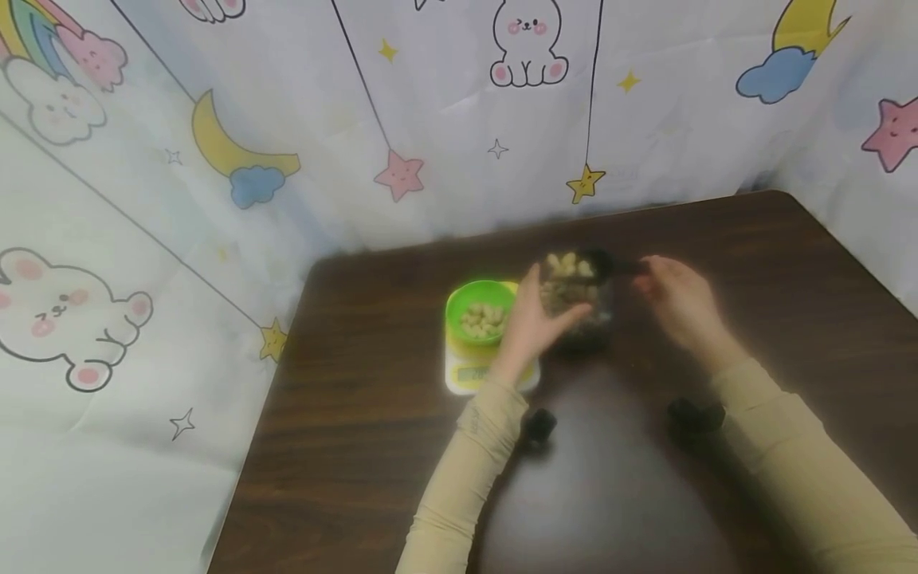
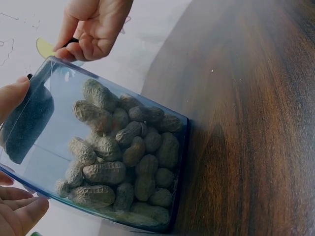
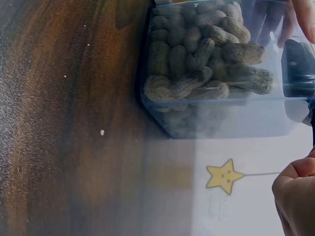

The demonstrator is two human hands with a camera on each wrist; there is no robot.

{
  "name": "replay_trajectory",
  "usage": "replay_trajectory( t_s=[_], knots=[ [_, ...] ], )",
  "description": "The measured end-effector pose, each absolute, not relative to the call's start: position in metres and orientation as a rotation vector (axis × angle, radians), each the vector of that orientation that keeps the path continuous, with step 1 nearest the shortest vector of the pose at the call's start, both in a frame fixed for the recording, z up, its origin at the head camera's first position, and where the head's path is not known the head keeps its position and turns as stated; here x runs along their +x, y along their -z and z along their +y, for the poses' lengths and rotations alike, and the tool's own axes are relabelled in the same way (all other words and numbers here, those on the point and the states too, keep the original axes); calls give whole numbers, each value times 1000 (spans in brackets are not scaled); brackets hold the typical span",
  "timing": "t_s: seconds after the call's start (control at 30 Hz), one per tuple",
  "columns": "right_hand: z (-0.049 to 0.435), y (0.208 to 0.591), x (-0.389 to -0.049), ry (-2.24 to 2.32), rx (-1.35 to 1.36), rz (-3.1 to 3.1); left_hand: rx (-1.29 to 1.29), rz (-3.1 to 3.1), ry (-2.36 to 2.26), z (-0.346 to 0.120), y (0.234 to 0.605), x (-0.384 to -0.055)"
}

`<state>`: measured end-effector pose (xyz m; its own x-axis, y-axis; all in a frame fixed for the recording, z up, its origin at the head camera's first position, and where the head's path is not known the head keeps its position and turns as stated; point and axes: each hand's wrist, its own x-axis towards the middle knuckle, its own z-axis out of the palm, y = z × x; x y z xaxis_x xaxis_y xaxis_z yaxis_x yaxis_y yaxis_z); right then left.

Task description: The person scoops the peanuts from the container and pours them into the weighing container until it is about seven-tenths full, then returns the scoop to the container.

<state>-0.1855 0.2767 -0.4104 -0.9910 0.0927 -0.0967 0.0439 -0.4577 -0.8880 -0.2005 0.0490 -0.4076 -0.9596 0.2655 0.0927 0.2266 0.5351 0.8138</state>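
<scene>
A clear plastic container (image 2: 66, 130) partly filled with unshelled peanuts (image 2: 106, 172) stands on the table. My left hand (image 1: 532, 323) holds its left side, thumb on the near side and fingers toward the far side. Pinched by its handle in my right hand (image 1: 681, 307) is a black scoop (image 3: 298, 66), whose head sits inside the container's upper part. Several peanuts (image 1: 570, 265) show at the scoop's head in the head view. Left of the container, a green bowl (image 1: 455, 307) with peanuts rests on a white and yellow kitchen scale (image 1: 453, 371); its display is partly hidden by my left forearm.
Dark wood table (image 1: 358, 446) lies under everything, with a cartoon-printed curtain (image 1: 459, 119) behind it. Black wrist devices (image 1: 538, 426) hang under both forearms. Small pale crumbs (image 3: 102, 132) dot the tabletop.
</scene>
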Motion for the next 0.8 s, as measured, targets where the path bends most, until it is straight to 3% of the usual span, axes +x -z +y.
replay_trajectory(
  t_s=[0.8],
  knots=[
    [245,377,-191,-2752,-109,-1456,391,2825,-1287,10,389,-207]
  ],
)
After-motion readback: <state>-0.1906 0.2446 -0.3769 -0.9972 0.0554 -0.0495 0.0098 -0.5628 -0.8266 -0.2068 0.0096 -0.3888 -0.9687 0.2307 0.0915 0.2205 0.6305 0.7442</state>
